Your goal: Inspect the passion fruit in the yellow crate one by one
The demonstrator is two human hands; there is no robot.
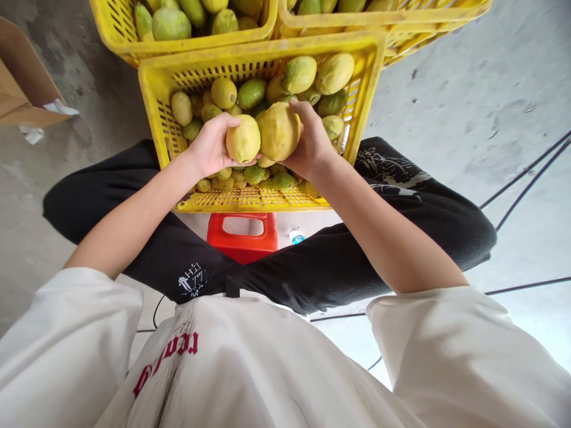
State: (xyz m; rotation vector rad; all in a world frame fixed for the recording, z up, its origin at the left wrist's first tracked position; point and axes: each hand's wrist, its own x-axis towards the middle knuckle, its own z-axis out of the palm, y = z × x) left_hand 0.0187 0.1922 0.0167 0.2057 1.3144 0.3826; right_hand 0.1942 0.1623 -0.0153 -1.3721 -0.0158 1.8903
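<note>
Grey concrete floor (446,101) fills the background, reaching right edge of frame. At centre, left hand (215,147) has fingers curled round smaller yellow fruit (243,139); right hand (314,139) grips larger yellow fruit (280,132), both above front crate (254,207). Light, cupped hold probably best against bruising. Rear crates (116,43) crowd top of frame; right side looks roomier past the rim.
</note>
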